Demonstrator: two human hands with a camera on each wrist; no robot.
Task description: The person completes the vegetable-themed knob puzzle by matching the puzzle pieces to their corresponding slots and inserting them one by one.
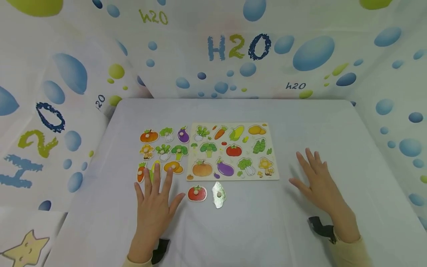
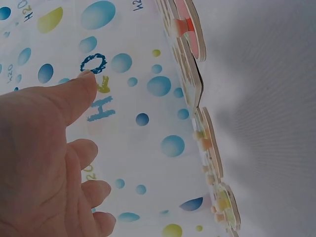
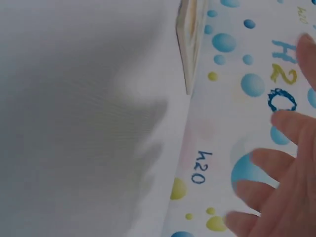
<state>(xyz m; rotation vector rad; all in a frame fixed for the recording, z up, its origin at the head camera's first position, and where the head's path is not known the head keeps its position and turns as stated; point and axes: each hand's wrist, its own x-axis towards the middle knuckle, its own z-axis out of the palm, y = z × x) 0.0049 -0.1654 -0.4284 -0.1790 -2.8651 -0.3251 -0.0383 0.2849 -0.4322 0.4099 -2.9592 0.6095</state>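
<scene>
A wooden vegetable puzzle board (image 1: 244, 148) lies in the middle of the table, its pictures facing up. Left of it are several knobbed pieces, among them a pumpkin (image 1: 149, 136), an eggplant (image 1: 183, 135) and a broccoli (image 1: 179, 151). Below the board lie a tomato piece (image 1: 197, 193) and a shiny, pale, wavy-edged piece (image 1: 218, 195). My left hand (image 1: 155, 207) hovers with spread fingers near the lower pieces, partly covering the corn piece (image 1: 152, 171) in the head view. My right hand (image 1: 317, 185) is held above the table right of the board, fingers spread, holding nothing.
The table (image 1: 253, 230) has a white cloth. Behind and beside it hangs a sheet (image 1: 186, 44) printed with drops and H2O lettering. A black strap (image 1: 321, 228) is at the right wrist and another black strap (image 1: 161, 251) at the left.
</scene>
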